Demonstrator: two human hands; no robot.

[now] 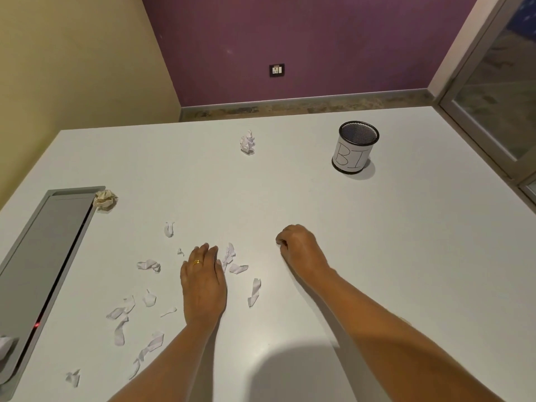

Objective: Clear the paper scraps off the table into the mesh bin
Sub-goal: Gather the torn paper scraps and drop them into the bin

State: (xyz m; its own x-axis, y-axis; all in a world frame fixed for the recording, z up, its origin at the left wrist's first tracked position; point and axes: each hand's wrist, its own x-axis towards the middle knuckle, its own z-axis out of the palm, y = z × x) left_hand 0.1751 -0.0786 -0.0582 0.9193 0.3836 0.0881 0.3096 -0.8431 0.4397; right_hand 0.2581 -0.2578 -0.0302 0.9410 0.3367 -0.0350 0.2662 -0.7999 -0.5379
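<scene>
Several torn white paper scraps (pixel 149 265) lie scattered over the near left of the white table (pixel 377 242). A white crumpled ball (pixel 247 142) sits far up the middle, a beige crumpled ball (pixel 105 199) at the left. The black mesh bin (pixel 355 147), wrapped in a white label, stands upright at the far right. My left hand (pixel 203 282) lies flat on the table, fingertips beside scraps (pixel 229 255). My right hand (pixel 298 246) rests curled into a loose fist to the right; I cannot see whether anything is inside it.
A grey recessed cable tray (pixel 43 256) with a red light runs along the table's left side. Something white (pixel 4 346) lies at its near end. A yellow wall, a purple wall with a socket and a glass door frame surround the table.
</scene>
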